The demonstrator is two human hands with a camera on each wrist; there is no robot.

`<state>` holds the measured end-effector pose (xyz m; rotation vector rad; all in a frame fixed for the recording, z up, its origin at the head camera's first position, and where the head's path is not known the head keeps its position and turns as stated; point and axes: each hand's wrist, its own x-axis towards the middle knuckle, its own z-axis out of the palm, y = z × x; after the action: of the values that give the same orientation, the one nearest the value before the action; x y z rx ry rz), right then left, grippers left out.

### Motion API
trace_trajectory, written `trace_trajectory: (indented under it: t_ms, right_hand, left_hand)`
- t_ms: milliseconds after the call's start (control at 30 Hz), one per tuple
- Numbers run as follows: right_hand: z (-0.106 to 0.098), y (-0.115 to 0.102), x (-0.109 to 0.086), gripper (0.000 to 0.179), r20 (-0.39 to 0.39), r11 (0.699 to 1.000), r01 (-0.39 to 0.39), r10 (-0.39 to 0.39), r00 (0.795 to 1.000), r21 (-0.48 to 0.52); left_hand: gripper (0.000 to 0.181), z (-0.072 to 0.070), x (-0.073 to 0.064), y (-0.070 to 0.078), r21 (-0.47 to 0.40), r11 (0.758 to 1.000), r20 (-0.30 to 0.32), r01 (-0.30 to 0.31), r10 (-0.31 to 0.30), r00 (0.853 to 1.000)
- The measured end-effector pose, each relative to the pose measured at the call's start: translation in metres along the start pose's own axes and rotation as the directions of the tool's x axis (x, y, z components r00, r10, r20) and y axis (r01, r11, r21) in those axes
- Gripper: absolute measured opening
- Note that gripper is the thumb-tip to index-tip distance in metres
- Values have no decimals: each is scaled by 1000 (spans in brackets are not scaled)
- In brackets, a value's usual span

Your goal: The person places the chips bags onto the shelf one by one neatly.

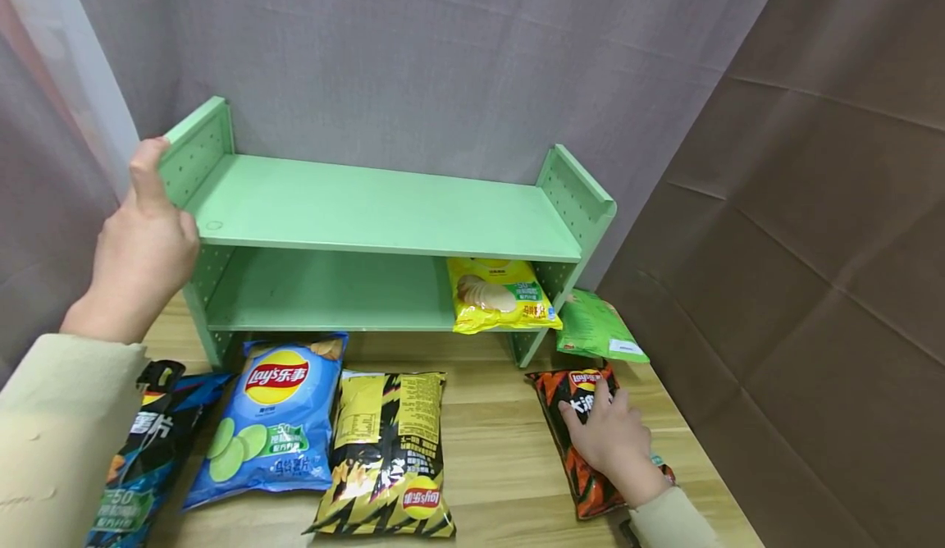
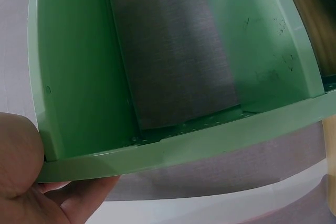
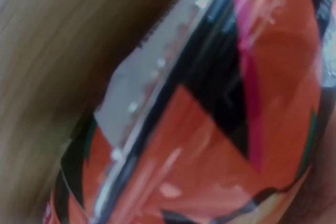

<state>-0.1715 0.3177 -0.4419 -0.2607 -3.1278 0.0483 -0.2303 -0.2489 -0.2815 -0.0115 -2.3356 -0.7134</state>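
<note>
Grey fabric (image 1: 413, 56) backs the wooden worktop (image 1: 487, 441), and brown fabric (image 1: 819, 285) flanks its right edge. The left hand (image 1: 148, 244) grips the left side panel of the green two-tier shelf (image 1: 384, 207), thumb and fingers on opposite faces, probably to steady it. The right hand (image 1: 613, 437), fingers spread, rests on the red-and-black Lay's bag (image 1: 588, 482) near that right edge; any pinch underneath cannot be told. Just behind, the green bag (image 1: 601, 324) sits beside the shelf's right leg. The yellow chip bag (image 1: 502, 295) overhangs the lower board's front edge; the board stretches leftward from it. Bare wood separates the red-and-black Lay's bag from the black-and-yellow Lay's bag (image 1: 387, 449), leaving room leftward.
</note>
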Motion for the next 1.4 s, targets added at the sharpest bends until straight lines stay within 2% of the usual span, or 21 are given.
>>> trace_trajectory:
  t_ms: [200, 400, 600, 700, 833, 967, 1100, 1233, 1333, 1400]
  right_hand:
    - [1, -19, -8, 98, 6, 999, 42, -42, 999, -1]
    - [1, -35, -16, 99, 0, 994, 86, -86, 996, 66]
    - [0, -42, -20, 89, -16, 987, 123, -122, 992, 107]
    - [-3, -41, -20, 88, -2, 977, 130, -131, 991, 169]
    - [-9, -32, -18, 93, 26, 945, 138, -153, 988, 295]
    - [-15, -17, -16, 103, 115, 912, 102, -160, 980, 397]
    - [-14, -4, -14, 107, 214, 879, 43, -163, 963, 475]
    - [-10, 2, -13, 103, 268, 847, -12, -155, 951, 531]
    - [-5, 6, -11, 96, 285, 810, -59, -136, 949, 583]
    - [-2, 7, -8, 91, 306, 774, -97, -129, 943, 626]
  left_hand:
    - [69, -1, 0, 0, 3, 1000, 17, 12, -12, 1000]
    - [70, -1, 0, 0, 4, 1000, 27, 23, -23, 999]
    - [69, 0, -1, 0, 9, 1000, 39, 28, -28, 999]
    - [69, 0, -1, 1, 8, 1000, 26, 12, -12, 1000]
    - [68, 0, -2, 1, 6, 1000, 0, -13, 13, 1000]
    - [68, 0, -2, 0, 4, 1000, -7, -14, 14, 1000]
    - [69, 0, -2, -1, 2, 1000, -11, -9, 9, 1000]
    - [69, -1, -2, 0, 0, 1000, 5, 0, 0, 1000]
    - [69, -1, -2, 1, -2, 1000, 15, 6, -6, 1000]
    - [70, -1, -2, 1, -2, 1000, 20, 13, -13, 1000]
